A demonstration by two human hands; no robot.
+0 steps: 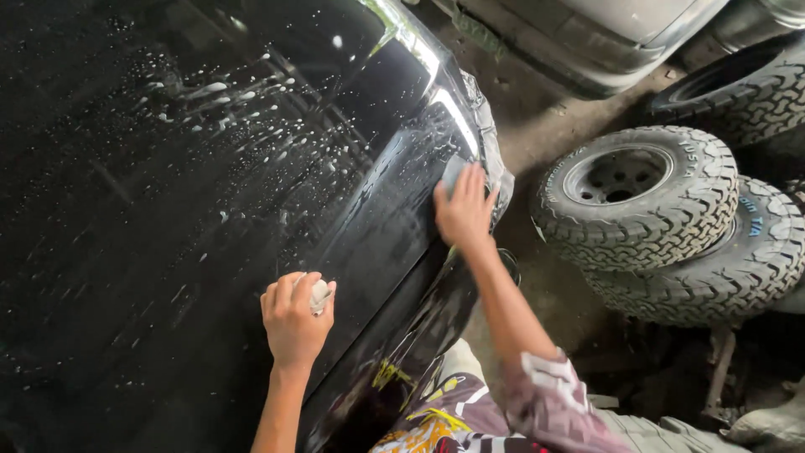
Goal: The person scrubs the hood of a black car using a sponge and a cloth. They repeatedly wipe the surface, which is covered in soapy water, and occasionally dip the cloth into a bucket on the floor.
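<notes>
A wet black car body panel (pixel 168 210), flecked with white foam, fills the left of the head view. My right hand (pixel 463 210) presses a small grey pad (pixel 453 172) flat against the panel near its right edge, fingers spread over it. My left hand (pixel 293 319) is curled around a small whitish object (pixel 320 296), a cloth or small bottle, and rests against the panel lower down. What that object is cannot be told.
Stacked knobbly off-road tyres (pixel 646 197) lie on the dirty concrete floor (pixel 545 117) to the right. Another vehicle's grey lower body (pixel 604 33) is at the top. A headlight (pixel 490 143) sits at the black panel's edge. My patterned trousers (pixel 470 411) show below.
</notes>
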